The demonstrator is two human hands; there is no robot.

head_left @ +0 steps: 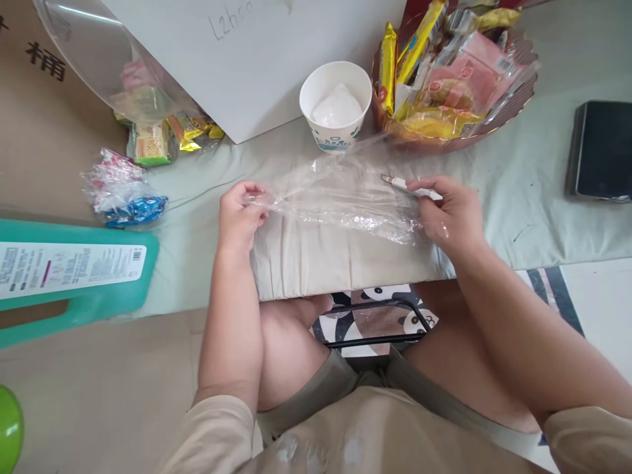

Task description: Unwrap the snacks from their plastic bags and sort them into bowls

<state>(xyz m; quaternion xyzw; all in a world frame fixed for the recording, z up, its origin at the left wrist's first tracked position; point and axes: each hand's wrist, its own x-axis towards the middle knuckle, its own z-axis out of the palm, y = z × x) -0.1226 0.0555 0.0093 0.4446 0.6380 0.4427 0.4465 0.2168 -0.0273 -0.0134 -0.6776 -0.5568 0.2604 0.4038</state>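
A sheet or bag of clear plastic film (340, 204) stretches between my two hands above the cloth-covered surface. My left hand (241, 214) pinches its gathered left end, fingers closed. In my right hand (449, 214) is what looks like a small white utility knife (412, 187), its narrow brownish tip pointing left over the film. The film's right end reaches the fingers of that hand; whether they grip it too is hard to see. Just behind the film stands a white paper cup (336, 108) with something white inside.
A scalloped basket (513, 118) of wrapped snacks stands back right, near a dark phone-like device (602, 151). At left are crumpled wrappers (126, 191), small snack packs (153, 141) and a green jug (113, 276). A white box (247, 72) rises behind the cup.
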